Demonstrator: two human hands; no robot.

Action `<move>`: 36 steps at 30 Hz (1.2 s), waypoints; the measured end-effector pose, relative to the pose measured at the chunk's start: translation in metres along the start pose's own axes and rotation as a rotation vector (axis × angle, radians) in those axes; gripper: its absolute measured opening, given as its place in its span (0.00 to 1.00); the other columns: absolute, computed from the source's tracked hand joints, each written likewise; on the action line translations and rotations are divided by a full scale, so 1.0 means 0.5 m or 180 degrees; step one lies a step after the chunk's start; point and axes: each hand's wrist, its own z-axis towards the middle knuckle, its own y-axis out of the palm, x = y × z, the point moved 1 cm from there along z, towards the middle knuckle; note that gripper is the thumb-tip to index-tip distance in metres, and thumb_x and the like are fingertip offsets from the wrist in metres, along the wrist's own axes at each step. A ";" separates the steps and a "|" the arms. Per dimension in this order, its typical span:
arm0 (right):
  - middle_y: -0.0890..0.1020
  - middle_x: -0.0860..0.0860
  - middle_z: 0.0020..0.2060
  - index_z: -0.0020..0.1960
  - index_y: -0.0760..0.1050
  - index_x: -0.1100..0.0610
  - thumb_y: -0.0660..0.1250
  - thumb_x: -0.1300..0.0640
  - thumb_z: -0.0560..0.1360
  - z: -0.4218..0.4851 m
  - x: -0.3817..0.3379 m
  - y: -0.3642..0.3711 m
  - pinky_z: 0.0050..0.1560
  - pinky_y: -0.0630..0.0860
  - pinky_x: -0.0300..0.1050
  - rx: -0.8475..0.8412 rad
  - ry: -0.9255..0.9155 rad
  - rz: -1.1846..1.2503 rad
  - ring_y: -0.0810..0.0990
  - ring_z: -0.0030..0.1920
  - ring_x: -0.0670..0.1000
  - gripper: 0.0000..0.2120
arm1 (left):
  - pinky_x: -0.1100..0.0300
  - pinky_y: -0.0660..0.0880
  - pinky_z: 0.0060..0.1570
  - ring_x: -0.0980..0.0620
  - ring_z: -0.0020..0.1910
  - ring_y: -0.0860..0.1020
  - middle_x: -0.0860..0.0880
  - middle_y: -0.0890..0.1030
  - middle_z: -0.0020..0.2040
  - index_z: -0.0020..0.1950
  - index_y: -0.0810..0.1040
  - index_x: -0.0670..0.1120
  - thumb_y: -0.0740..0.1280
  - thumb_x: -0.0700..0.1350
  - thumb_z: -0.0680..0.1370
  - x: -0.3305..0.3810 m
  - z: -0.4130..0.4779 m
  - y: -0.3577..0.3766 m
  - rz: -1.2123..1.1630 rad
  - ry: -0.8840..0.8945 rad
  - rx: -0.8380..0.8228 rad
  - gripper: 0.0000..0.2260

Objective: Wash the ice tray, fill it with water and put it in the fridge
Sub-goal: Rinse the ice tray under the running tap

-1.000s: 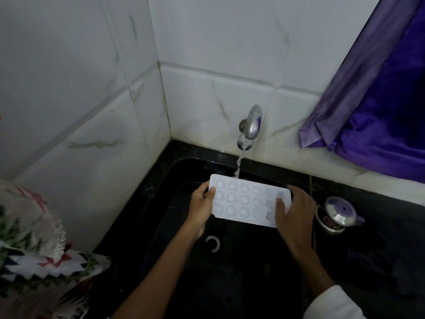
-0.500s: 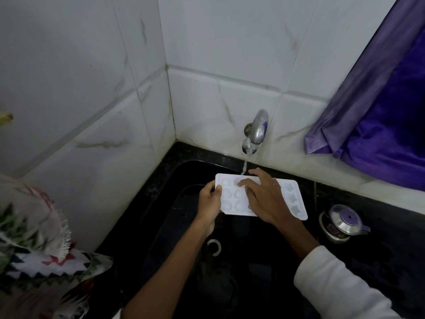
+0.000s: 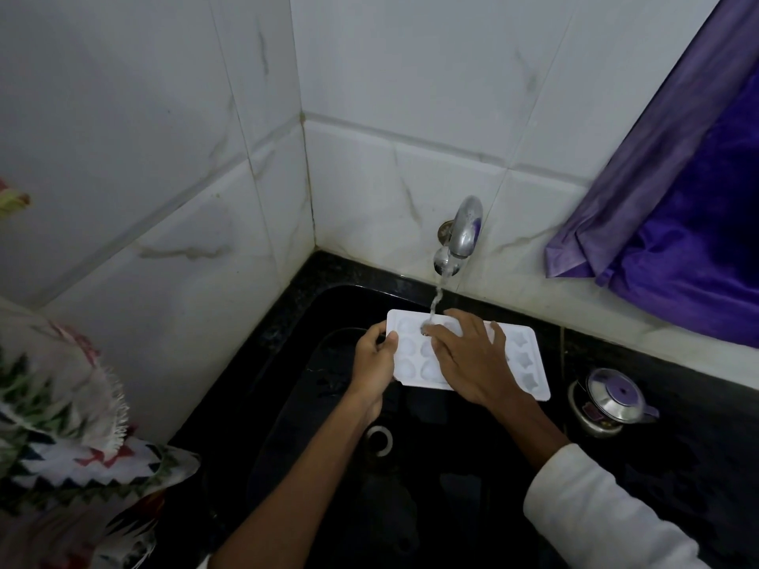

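One white plastic ice tray (image 3: pixel 530 363) sits under one running chrome tap (image 3: pixel 462 236), over the black sink (image 3: pixel 287 404). Two hands: left hand (image 3: pixel 371 365) grips its end, right hand (image 3: pixel 472 363) lies open across it. White tiled walls (image 3: pixel 410 117).

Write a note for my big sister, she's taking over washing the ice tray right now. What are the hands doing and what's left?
Left hand: gripping the left end of the ice tray, holding it over the black sink.
Right hand: flat on top of the tray, fingers in the stream from the tap, apparently rubbing the moulds.
Tap is running onto the tray's far edge.
Done: washing under way.
Left: finish rinsing, fill every mould, shut the tap, carry it level to the fridge (not in view).
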 end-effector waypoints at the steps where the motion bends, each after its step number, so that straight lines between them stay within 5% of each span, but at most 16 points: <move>1: 0.69 0.50 0.72 0.66 0.75 0.40 0.40 0.40 0.77 0.001 0.000 -0.001 0.73 0.54 0.65 0.0016 -0.0007 -0.0004 0.66 0.72 0.53 0.29 | 0.42 0.82 0.55 0.45 0.54 0.84 0.45 0.85 0.56 0.63 0.79 0.48 0.60 0.43 0.85 0.001 0.002 0.000 -0.0008 0.0006 0.0005 0.11; 6: 0.69 0.50 0.72 0.62 0.77 0.44 0.41 0.41 0.78 0.012 -0.008 -0.008 0.75 0.53 0.66 0.0078 0.0026 0.0025 0.66 0.73 0.53 0.28 | 0.42 0.82 0.55 0.43 0.55 0.84 0.44 0.84 0.57 0.64 0.79 0.48 0.60 0.43 0.85 0.010 0.007 0.002 -0.0065 0.0025 0.0015 0.11; 10: 0.65 0.49 0.75 0.63 0.77 0.44 0.53 0.49 0.84 0.023 -0.008 -0.004 0.77 0.46 0.66 -0.0019 0.0077 0.0137 0.62 0.76 0.52 0.15 | 0.43 0.82 0.53 0.43 0.55 0.84 0.43 0.84 0.57 0.65 0.78 0.47 0.60 0.43 0.85 0.006 0.009 0.003 -0.0101 0.0008 0.0020 0.11; 21: 0.62 0.49 0.77 0.64 0.75 0.46 0.55 0.54 0.84 0.027 -0.021 0.006 0.76 0.43 0.68 -0.0179 0.0145 0.0230 0.55 0.79 0.52 0.14 | 0.41 0.81 0.56 0.43 0.55 0.84 0.43 0.84 0.57 0.65 0.79 0.46 0.61 0.42 0.85 -0.001 0.016 -0.002 -0.0118 -0.0068 0.0012 0.11; 31: 0.63 0.52 0.78 0.59 0.76 0.56 0.52 0.54 0.83 0.011 -0.007 -0.019 0.75 0.61 0.62 0.0472 -0.0019 0.1146 0.66 0.74 0.54 0.15 | 0.45 0.83 0.53 0.45 0.56 0.84 0.44 0.84 0.58 0.67 0.77 0.45 0.60 0.43 0.85 0.038 0.041 0.003 -0.0161 0.0043 0.0075 0.13; 36: 0.59 0.53 0.79 0.59 0.76 0.52 0.49 0.52 0.80 0.006 0.006 -0.017 0.79 0.46 0.60 0.0235 -0.0269 0.0817 0.59 0.78 0.54 0.19 | 0.47 0.83 0.52 0.45 0.55 0.84 0.45 0.84 0.58 0.67 0.77 0.46 0.60 0.43 0.85 0.051 0.047 0.015 -0.0168 0.0062 0.0050 0.12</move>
